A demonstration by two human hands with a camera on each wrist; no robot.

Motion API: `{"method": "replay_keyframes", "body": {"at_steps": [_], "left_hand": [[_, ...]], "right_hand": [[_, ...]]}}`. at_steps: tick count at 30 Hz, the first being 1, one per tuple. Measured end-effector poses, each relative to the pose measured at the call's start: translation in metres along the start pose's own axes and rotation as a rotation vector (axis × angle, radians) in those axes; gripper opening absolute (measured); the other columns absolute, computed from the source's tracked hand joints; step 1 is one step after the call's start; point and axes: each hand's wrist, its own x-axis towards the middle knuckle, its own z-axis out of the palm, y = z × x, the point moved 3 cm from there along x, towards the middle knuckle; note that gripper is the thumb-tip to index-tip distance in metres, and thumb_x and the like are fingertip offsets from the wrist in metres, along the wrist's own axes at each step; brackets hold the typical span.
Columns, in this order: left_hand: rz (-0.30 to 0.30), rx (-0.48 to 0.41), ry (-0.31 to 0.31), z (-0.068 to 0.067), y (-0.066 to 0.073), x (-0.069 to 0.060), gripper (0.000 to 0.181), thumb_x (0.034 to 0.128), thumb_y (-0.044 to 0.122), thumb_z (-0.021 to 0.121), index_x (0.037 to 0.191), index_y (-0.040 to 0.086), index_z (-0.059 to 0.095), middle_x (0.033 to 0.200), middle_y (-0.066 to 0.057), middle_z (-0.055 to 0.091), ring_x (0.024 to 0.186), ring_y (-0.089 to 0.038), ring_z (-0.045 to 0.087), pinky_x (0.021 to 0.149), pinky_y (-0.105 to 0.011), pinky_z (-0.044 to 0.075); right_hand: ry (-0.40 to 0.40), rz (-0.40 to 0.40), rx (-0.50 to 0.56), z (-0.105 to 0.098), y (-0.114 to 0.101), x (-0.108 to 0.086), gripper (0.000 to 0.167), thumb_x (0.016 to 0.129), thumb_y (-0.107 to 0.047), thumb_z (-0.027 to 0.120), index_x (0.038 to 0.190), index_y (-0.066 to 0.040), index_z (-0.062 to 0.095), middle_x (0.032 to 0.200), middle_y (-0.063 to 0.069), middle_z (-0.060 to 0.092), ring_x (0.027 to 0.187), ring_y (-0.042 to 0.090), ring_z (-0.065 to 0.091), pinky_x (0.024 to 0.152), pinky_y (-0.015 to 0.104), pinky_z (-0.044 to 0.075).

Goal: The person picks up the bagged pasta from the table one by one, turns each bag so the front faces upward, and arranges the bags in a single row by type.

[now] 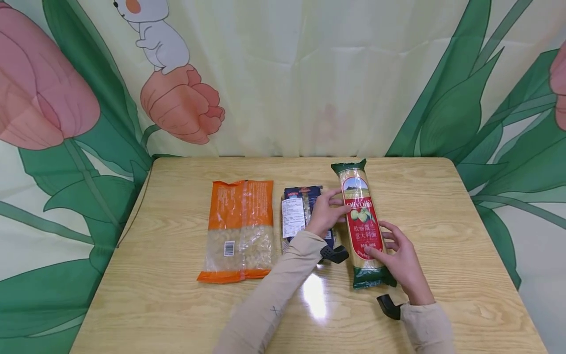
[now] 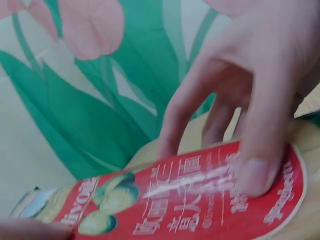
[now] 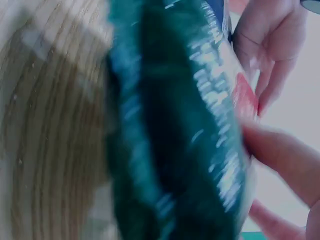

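A long pack of spaghetti (image 1: 363, 226), red label with green ends, lies slightly tilted on the right half of the table. My right hand (image 1: 402, 260) grips its lower part, thumb on the label and fingers along the right edge. At the upper left edge, my left hand (image 1: 327, 214) holds the pack with thumb and fingers; its far fingertips are partly hidden. The right hand (image 2: 270, 85) also shows over the label in the left wrist view. A crinkled green end of the spaghetti pack (image 3: 175, 130) fills much of the right wrist view.
Beneath my left forearm, partly covered, lies a dark blue pasta bag (image 1: 293, 216) with a white label. Farther left is an orange and clear bag (image 1: 240, 231) of pale pieces. The wooden table (image 1: 168, 295) meets a flower-printed curtain (image 1: 283, 98) at the back.
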Motion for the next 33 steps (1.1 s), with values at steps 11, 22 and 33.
{"method": "replay_keyframes", "body": {"at_steps": [11,22,33], "left_hand": [[-0.021,-0.029,0.052,0.018,-0.006,0.01,0.056,0.0843,-0.013,0.068,0.136,0.007,0.06,0.101,-0.017,0.067,0.084,-0.034,0.071,0.071,-0.04,0.062],[-0.026,0.127,0.111,0.027,-0.018,0.02,0.054,0.0878,-0.01,0.067,0.138,0.01,0.06,0.09,-0.014,0.067,0.061,-0.017,0.059,0.067,-0.044,0.061],[0.021,0.357,0.12,0.029,-0.019,0.022,0.052,0.0907,-0.006,0.064,0.14,0.01,0.058,0.09,-0.01,0.069,0.075,-0.016,0.063,0.062,-0.024,0.053]], "right_hand": [[0.003,0.029,-0.015,-0.005,0.008,0.01,0.079,0.091,-0.024,0.075,0.153,-0.006,0.03,0.136,0.029,0.048,0.11,0.037,0.054,0.075,0.026,0.053],[-0.025,0.067,-0.001,0.0,0.018,0.016,0.078,0.091,-0.023,0.074,0.152,-0.004,0.031,0.132,0.03,0.051,0.106,0.034,0.06,0.073,0.025,0.054],[-0.027,0.099,-0.007,0.002,0.023,0.016,0.078,0.091,-0.026,0.074,0.152,-0.003,0.03,0.134,0.031,0.051,0.107,0.034,0.061,0.074,0.026,0.056]]}}
